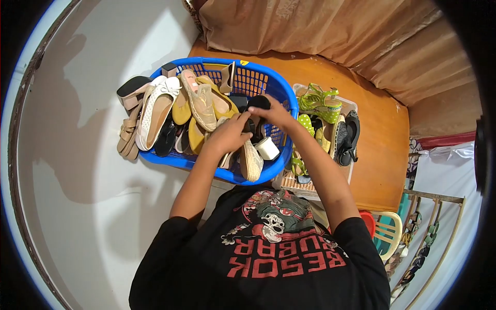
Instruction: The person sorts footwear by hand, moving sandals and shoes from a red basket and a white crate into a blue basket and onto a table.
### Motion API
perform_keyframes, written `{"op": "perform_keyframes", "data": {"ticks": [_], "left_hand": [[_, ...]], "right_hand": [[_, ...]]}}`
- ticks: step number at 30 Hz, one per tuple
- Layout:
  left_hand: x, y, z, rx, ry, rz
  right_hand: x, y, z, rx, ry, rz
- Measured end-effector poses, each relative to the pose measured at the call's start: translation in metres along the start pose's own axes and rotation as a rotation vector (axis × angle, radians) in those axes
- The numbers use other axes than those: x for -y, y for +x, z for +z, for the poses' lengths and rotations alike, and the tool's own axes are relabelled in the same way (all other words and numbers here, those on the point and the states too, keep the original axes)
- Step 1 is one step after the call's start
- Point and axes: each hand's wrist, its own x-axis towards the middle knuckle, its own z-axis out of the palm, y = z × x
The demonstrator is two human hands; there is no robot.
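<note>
A blue plastic basket [281, 82] is heaped with women's shoes. Over its right half, my right hand [275, 116] is closed on a black shoe [258, 102]. My left hand [227, 135] is closed on a dark part between its thumb and fingers, which looks like the same black shoe; the hands hide much of it. Just below them lie a beige espadrille [250, 163] and a white block heel [267, 149]. To the left are a white flat with a bow [155, 111], a beige mesh espadrille [200, 106] and mustard yellow shoes [219, 101].
Right of the basket, a clear plastic bin [343, 178] holds green wedge sandals [323, 103] and dark flats [350, 137]. Both containers are on a wooden table [380, 150]. Brown curtains [320, 26] hang behind. A cream plastic chair [392, 232] and a shoe rack [439, 206] stand at lower right.
</note>
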Motion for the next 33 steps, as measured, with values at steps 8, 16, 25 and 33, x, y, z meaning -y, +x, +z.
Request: {"op": "perform_keyframes", "data": {"ticks": [8,16,25,33], "left_hand": [[0.047,0.035,0.016,-0.120,-0.274,-0.062],[0.021,0.036,-0.012,-0.149,-0.974,-0.001],[0.033,0.060,0.020,-0.114,-0.400,-0.021],[-0.001,0.041,0.019,0.007,-0.153,-0.162]], "right_hand": [[-0.018,-0.010,0.004,-0.107,-0.191,-0.069],[0.019,-0.004,0.000,-0.428,0.120,-0.412],[0.037,-0.015,-0.029,-0.873,0.224,-0.514],[0.039,-0.022,-0.015,-0.746,0.212,-0.480]]}}
